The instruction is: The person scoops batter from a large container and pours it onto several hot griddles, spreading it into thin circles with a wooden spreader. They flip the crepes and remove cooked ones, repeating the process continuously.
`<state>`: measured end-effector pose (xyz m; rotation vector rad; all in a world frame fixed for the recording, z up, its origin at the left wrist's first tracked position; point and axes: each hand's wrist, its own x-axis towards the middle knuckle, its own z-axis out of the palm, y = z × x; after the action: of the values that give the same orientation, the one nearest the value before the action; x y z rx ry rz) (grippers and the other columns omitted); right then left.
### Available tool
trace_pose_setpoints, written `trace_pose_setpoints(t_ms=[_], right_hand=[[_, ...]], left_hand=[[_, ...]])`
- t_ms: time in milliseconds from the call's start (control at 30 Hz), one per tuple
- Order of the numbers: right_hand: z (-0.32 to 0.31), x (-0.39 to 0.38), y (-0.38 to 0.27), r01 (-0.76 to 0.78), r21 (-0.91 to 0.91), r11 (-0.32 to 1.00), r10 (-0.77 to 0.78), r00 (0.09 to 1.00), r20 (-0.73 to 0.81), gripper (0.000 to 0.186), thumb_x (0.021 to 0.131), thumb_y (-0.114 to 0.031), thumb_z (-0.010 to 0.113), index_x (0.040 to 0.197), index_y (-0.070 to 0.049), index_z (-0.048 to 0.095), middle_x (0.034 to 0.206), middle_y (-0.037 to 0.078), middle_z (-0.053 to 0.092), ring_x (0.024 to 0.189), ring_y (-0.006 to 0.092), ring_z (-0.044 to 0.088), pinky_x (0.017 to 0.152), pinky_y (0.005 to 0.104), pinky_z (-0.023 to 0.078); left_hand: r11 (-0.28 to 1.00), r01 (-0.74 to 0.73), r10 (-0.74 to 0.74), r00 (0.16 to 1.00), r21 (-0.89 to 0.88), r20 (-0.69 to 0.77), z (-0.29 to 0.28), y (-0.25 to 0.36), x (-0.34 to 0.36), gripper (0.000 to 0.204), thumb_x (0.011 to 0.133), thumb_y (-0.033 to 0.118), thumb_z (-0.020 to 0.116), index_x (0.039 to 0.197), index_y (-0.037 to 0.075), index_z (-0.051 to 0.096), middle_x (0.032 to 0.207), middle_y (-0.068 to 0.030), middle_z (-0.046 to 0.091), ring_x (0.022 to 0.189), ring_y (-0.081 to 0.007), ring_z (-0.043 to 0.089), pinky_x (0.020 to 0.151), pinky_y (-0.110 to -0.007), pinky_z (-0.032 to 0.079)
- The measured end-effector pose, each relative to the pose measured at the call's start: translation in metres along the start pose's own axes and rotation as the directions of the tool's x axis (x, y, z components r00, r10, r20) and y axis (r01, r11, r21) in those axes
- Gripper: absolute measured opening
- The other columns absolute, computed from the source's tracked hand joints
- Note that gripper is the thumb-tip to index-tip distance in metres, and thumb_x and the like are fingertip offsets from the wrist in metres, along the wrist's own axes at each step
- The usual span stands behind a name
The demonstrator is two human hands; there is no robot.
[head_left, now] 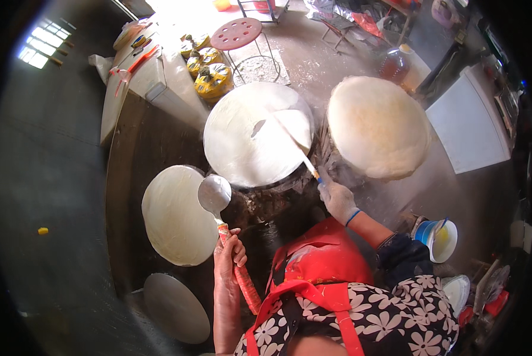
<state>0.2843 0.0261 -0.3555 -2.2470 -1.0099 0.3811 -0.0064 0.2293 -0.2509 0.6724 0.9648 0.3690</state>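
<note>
My bare left hand point(231, 251) is closed round the red-wrapped handle of a ladle point(214, 193). The ladle's metal bowl overlaps the right edge of a round griddle point(179, 216) covered with a pale sheet of batter. My right hand point(338, 202), in a whitish glove with a blue cuff edge, grips the long handle of a spreader point(296, 126). Its flat white blade lies over the right part of the middle griddle point(242, 157). White batter coats that griddle, except for a small dark gap near its centre.
A broad pile of round, pale-brown flatbreads point(380, 127) sits at the right. Beyond the middle griddle stand a red stool point(237, 34) and yellow-wrapped containers point(213, 82). A grey disc point(177, 308) is lower left; a white-and-blue bucket point(443, 240) stands right of my right arm.
</note>
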Motion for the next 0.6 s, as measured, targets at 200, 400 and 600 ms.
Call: trace_pose_setpoints(t_ms=[200, 400, 600], right_hand=[[-0.027, -0.049, 0.024, 0.146, -0.095, 0.985, -0.133, 0.983, 0.129, 0.063, 0.102, -0.021, 0.065, 0.162, -0.019, 0.044, 0.088, 0.017, 0.071, 0.075, 0.0397, 0.071, 0.066, 0.0504, 0.058], [-0.032, 0.046, 0.021, 0.012, -0.101, 0.995, -0.021, 0.995, -0.094, 0.064, 0.107, -0.03, 0.054, 0.167, -0.025, 0.031, 0.103, 0.021, 0.072, 0.082, 0.0442, 0.071, 0.074, 0.0564, 0.058], [-0.016, 0.083, -0.005, -0.292, -0.221, 0.931, 0.298, 0.955, -0.008, 0.068, 0.108, -0.036, 0.05, 0.169, -0.029, 0.02, 0.116, 0.02, 0.074, 0.088, 0.0448, 0.074, 0.074, 0.0585, 0.058]], left_hand=[[0.999, 0.016, -0.013, 0.998, 0.038, -0.06, 0.033, 0.02, 0.009, 0.027, 0.106, 0.014, 0.061, 0.129, 0.002, 0.057, 0.073, 0.0008, 0.044, 0.049, -0.0068, 0.037, 0.043, -0.023, 0.035], [0.997, 0.011, -0.005, 0.997, 0.074, -0.074, 0.065, 0.026, 0.023, 0.029, 0.105, 0.015, 0.063, 0.129, 0.002, 0.056, 0.073, 0.0003, 0.045, 0.049, -0.0074, 0.037, 0.043, -0.023, 0.035], [0.996, 0.063, -0.06, 0.997, 0.064, -0.049, 0.071, 0.031, 0.03, 0.03, 0.104, 0.013, 0.062, 0.131, 0.001, 0.056, 0.073, -0.0008, 0.045, 0.049, -0.0084, 0.038, 0.042, -0.024, 0.035]])
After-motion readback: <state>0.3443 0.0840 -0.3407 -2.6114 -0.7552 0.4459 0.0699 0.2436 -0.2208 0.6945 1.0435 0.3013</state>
